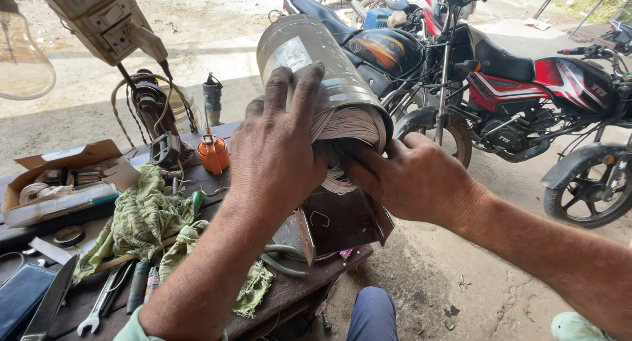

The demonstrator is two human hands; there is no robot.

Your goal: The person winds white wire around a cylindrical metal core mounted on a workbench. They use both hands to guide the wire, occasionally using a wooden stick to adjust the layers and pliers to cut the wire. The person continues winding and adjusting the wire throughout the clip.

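Observation:
A grey metal cylinder, a motor stator (309, 58), stands tilted on the workbench (289, 295) with its open end toward me. Copper-coloured wire windings (349, 127) bulge out of that end. My left hand (276, 143) lies over the cylinder's side, fingers spread up its shell, holding it steady. My right hand (408, 176) reaches in from the right; its fingers press into the windings at the open end, fingertips hidden among the wires.
A green rag (145, 222), an orange oil can (213, 151), a cardboard box (59, 180), spanners (102, 301) and a wound coil stand (155, 117) crowd the bench's left. A bulb (20, 58) and socket board (105, 18) hang top left. Motorcycles (526, 91) stand behind right.

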